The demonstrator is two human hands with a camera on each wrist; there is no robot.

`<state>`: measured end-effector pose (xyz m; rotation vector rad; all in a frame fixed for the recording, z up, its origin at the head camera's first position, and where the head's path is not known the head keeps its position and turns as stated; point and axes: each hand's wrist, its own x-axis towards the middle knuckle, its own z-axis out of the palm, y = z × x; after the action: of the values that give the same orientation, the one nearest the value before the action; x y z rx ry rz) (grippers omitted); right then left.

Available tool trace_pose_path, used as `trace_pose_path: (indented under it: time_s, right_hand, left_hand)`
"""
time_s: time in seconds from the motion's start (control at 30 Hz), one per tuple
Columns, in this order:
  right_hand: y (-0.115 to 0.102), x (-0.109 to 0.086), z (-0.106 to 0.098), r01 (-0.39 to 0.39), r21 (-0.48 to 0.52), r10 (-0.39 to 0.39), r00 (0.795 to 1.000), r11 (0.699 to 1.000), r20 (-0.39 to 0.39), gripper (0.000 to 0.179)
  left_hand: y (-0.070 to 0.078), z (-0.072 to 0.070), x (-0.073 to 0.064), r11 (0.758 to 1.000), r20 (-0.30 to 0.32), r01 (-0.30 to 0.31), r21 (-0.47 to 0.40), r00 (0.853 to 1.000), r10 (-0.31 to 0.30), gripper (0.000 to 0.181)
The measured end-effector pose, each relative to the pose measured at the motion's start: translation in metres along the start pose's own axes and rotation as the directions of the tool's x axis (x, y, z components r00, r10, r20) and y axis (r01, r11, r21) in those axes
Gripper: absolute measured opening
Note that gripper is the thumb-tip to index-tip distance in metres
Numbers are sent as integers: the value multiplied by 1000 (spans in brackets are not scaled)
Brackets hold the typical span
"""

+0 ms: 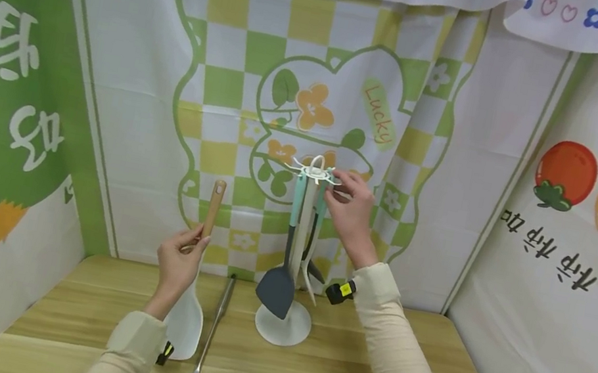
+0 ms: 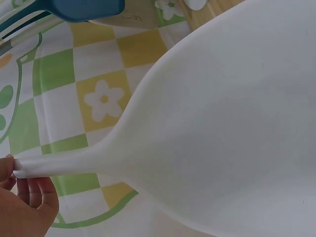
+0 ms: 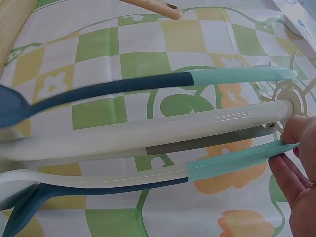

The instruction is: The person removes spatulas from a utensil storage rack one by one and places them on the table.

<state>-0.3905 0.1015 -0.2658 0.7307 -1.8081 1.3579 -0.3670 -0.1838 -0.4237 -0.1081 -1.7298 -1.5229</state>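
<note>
My left hand [image 1: 179, 267] grips a smooth white spatula [image 1: 185, 323] by its wooden handle [image 1: 214, 208], at eight o'clock from the round-based stand [image 1: 302, 234]. My right hand [image 1: 353, 215] pinches a teal handle [image 3: 227, 162] at the stand's top; whether it is hooked, I cannot tell. At one o'clock from there, printed lettering [image 1: 378, 114] reads "Lucky".

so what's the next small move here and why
I'd probably have the right hand's grip seat the mint handle on the rack: it pinches that handle beside the rack's top, and whether it's hooked can't be seen. The left hand's grip holds the white utensil clear of the rack.
</note>
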Motion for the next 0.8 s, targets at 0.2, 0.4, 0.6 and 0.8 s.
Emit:
trace_pose_path:
  time_s: [0.2,0.4,0.6,0.8]
  right_hand:
    - [0,-1,0,2,30,-2,1000,1000,-15,29]
    - [-1,-1,0,16,53,-16,1000,998,-11,28]
    - [-2,-2,0,9,28,-8,1000,1000,-13,28]
    - [4,-1,1,11,30,-11,1000,999,-12,29]
  left_hand:
    - [17,-8,-6,1000,14,-5,21,1000,5,29]
    - [29,-17,-11,999,17,-26,27,1000,26,28]
    - [23,-24,-12,999,20,-19,28,1000,19,29]
    - [-2,-31,-14,997,10,43,58,999,-44,29]
